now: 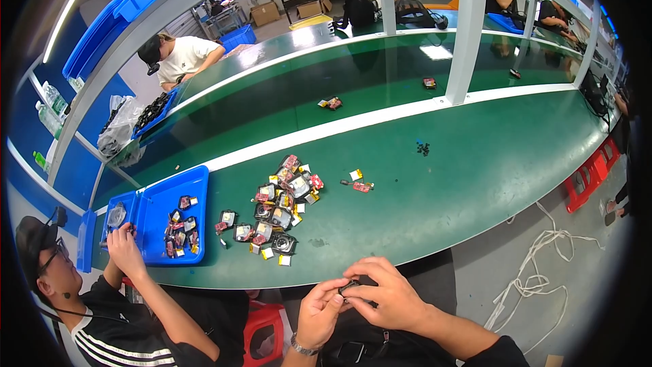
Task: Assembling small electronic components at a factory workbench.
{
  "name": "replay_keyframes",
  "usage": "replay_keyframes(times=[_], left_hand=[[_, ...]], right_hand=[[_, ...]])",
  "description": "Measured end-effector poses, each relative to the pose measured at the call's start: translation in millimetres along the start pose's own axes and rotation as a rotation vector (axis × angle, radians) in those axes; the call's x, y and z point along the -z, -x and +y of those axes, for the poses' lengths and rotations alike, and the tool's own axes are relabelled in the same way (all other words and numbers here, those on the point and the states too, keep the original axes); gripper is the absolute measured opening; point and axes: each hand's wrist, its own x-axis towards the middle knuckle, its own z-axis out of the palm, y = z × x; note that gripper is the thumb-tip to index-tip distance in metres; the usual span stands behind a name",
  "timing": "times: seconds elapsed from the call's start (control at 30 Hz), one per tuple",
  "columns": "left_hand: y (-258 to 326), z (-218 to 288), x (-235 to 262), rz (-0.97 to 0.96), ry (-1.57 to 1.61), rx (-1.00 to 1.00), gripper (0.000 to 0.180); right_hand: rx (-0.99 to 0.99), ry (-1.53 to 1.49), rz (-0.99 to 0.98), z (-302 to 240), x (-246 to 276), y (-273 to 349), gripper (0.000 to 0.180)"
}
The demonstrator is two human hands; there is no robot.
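Green table (435, 183) is stretching ahead; I'm holding a small black part (348, 289) just below its near edge, left hand (319, 312) and right hand (387, 295) fingers pinching it, close for fiddling.

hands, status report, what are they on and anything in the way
Left hand and right hand both pinch one small black part below the table edge. Pile of parts lies apart. Nothing in the way.

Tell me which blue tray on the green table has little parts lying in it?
The big blue tray at the table's near left edge. Small black and red parts lie inside it, while the smaller blue tray touching its left side holds a clear bag.
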Motion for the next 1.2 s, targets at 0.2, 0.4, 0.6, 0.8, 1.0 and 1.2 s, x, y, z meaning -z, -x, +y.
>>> replay_keyframes(times=[0.2,0.4,0.6,0.8,1.0,1.2], left_hand=[[-2.8,-7.0,1.0,0.002,-0.021,-0.048,0.029],[-2.2,1.0,-1.6,0.014,0.005,-0.016,0.03],[-1.3,0.5,-3.6,0.006,0.002,-0.004,0.031],[-1.5,2.5,-5.8,0.021,-0.013,0.007,0.031],[-0.6,2.8,-5.7,0.02,-0.017,0.004,0.032],[-1.2,4.9,-9.5,0.045,-0.03,-0.001,0.031]], right_hand=[[0.04,-0.008,-0.04,6.7,-0.7,0.9,0.024],[-0.002,-0.079,-0.008,3.7,1.3,-1.5,0.028],[-0.032,-0.081,0.006,2.7,0.9,-0.9,0.019],[-0.067,-0.09,0.015,4.9,0.2,-0.7,0.018],[-0.108,-0.136,-0.006,2.6,2.6,-1.7,0.018],[-0.155,-0.144,0.056,-1.1,1.9,-3.0,0.017]])
